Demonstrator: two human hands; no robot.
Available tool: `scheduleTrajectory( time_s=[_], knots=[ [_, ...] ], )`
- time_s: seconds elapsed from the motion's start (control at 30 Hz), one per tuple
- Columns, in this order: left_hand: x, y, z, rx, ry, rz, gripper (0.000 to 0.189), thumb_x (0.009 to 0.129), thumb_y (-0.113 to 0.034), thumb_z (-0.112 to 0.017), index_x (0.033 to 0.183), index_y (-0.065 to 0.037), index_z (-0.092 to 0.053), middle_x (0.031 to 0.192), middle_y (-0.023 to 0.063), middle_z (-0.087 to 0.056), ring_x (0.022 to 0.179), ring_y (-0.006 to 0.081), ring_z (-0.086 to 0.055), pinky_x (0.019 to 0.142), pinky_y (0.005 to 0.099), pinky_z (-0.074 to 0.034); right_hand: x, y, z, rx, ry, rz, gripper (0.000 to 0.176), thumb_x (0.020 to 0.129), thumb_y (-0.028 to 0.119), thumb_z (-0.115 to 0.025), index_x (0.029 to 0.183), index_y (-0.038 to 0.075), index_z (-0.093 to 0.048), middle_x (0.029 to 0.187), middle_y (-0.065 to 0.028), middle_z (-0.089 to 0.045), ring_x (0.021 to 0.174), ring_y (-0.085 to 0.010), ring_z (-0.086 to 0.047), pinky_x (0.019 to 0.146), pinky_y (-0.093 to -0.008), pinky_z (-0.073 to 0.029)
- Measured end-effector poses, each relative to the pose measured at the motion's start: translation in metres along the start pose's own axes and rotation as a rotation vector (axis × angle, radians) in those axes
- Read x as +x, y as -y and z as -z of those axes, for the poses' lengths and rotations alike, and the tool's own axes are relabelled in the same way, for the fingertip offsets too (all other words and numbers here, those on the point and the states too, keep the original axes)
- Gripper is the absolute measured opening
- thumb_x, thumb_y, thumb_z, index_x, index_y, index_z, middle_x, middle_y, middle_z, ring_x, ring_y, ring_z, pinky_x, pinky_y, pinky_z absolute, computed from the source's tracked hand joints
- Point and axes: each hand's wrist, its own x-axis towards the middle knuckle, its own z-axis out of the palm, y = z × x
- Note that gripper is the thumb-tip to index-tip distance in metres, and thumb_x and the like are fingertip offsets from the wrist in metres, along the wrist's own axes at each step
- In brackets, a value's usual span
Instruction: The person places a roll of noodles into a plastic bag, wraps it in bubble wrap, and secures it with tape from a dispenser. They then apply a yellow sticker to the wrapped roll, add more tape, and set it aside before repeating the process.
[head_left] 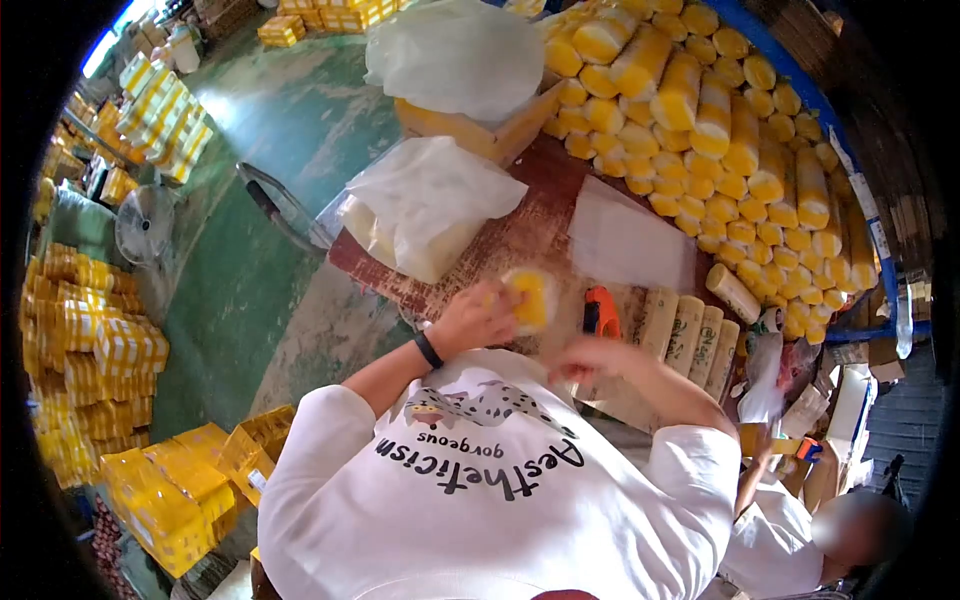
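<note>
My left hand (475,315), with a dark band at the wrist, has its fingers closed against a round yellow-and-white wrapped roll (533,302) on the worn red table (500,240). The roll's yellow end faces up. Across from it, my right hand (588,360) is smeared by motion, and its fingers do not show clearly. Just beyond that hand lies an orange-red tape dispenser (601,312). Several cream-coloured rolls with dark writing (690,335) lie side by side to its right.
Wrapped yellow-ended rolls (700,130) are piled at the right. White plastic sheets (430,200) cover a block at the table's left, and flat sheets (632,235) lie behind. Taped boxes (170,490) stand at the left. Another person (775,540) is at the lower right.
</note>
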Motion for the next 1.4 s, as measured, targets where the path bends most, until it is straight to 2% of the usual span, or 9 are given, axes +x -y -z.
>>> scheduleTrajectory(
  time_s=[0.13,0.23,0.5,0.6,0.8,0.9,1.1,1.27,1.4],
  knots=[
    [-0.003,0.031,-0.007,0.107,-0.091,-0.013,0.010,0.072,-0.015,-0.066,0.075,-0.010,-0.058,0.120,0.0084,-0.057,0.097,0.0295,-0.053,0.077,0.0383,-0.051,-0.013,0.006,-0.003,-0.771,-0.169,-0.022,0.036,0.088,0.032,-0.053,0.065,0.004,-0.059,0.054,0.0002,-0.052,0.053,-0.0098,-0.051,0.048,-0.0252,-0.039],
    [-0.007,0.033,0.003,0.156,0.011,-0.067,0.016,0.072,-0.019,-0.067,0.081,-0.011,-0.057,0.120,0.0087,-0.055,0.099,0.0295,-0.052,0.082,0.0356,-0.050,-0.035,0.063,0.006,-0.290,-0.765,0.308,0.023,0.088,0.026,-0.060,0.081,0.004,-0.062,0.067,0.0012,-0.059,0.061,-0.0087,-0.054,0.056,-0.0260,-0.044],
    [-0.018,0.031,-0.009,0.152,-0.012,-0.148,0.029,0.072,-0.017,-0.063,0.100,-0.014,-0.058,0.124,0.0060,-0.053,0.105,0.0278,-0.051,0.092,0.0387,-0.049,0.038,0.131,-0.001,-0.528,-0.927,1.032,0.033,0.085,0.027,-0.066,0.110,0.007,-0.059,0.089,0.0002,-0.062,0.082,-0.0093,-0.056,0.075,-0.0255,-0.045],
    [-0.018,0.027,0.003,0.149,0.063,-0.145,0.036,0.075,-0.014,-0.062,0.111,-0.013,-0.058,0.125,0.0052,-0.054,0.106,0.0266,-0.051,0.093,0.0402,-0.048,0.059,0.135,0.002,-0.363,-0.670,0.822,0.029,0.084,0.028,-0.066,0.102,0.006,-0.062,0.086,-0.0008,-0.063,0.079,-0.0085,-0.056,0.072,-0.0252,-0.046],
    [-0.015,0.013,0.010,0.154,0.029,-0.127,0.035,0.081,-0.013,-0.060,0.116,-0.015,-0.058,0.126,0.0012,-0.056,0.110,0.0219,-0.051,0.096,0.0425,-0.046,0.094,0.134,0.037,-0.206,-0.994,0.612,0.030,0.086,0.034,-0.063,0.082,0.005,-0.065,0.076,0.0001,-0.062,0.072,-0.0083,-0.053,0.067,-0.0241,-0.045],
    [-0.017,0.006,0.008,0.264,0.034,-0.126,0.036,0.081,-0.013,-0.060,0.117,-0.015,-0.058,0.127,0.0017,-0.056,0.115,0.0213,-0.050,0.099,0.0435,-0.044,0.102,0.115,0.059,-0.299,-1.024,0.555,0.029,0.089,0.034,-0.060,0.093,0.006,-0.065,0.089,-0.0009,-0.064,0.078,-0.0096,-0.056,0.068,-0.0240,-0.045],
    [-0.015,0.009,-0.001,0.081,-0.004,0.024,0.032,0.082,-0.008,-0.061,0.113,-0.003,-0.058,0.125,0.0091,-0.057,0.119,0.0229,-0.052,0.101,0.0428,-0.042,0.089,0.074,0.024,0.511,-0.699,0.861,0.035,0.091,0.030,-0.057,0.118,0.008,-0.058,0.117,-0.0048,-0.059,0.099,-0.0149,-0.059,0.080,-0.0273,-0.047],
    [-0.014,0.010,0.005,-0.063,0.002,0.087,0.029,0.081,-0.004,-0.061,0.110,-0.001,-0.058,0.122,0.0115,-0.059,0.117,0.0272,-0.054,0.100,0.0436,-0.043,0.090,-0.005,0.047,0.199,-1.182,0.711,0.027,0.087,0.018,-0.059,0.109,0.003,-0.062,0.105,-0.0049,-0.063,0.095,-0.0143,-0.058,0.078,-0.0272,-0.047],
    [-0.025,0.017,0.013,-0.055,-0.034,-0.192,0.032,0.079,-0.001,-0.061,0.110,-0.006,-0.057,0.113,0.0084,-0.061,0.114,0.0280,-0.055,0.098,0.0428,-0.046,0.095,-0.069,0.083,0.077,-1.405,0.526,0.024,0.085,0.016,-0.059,0.104,0.003,-0.063,0.098,-0.0048,-0.063,0.091,-0.0133,-0.057,0.080,-0.0276,-0.046]
  ],
)
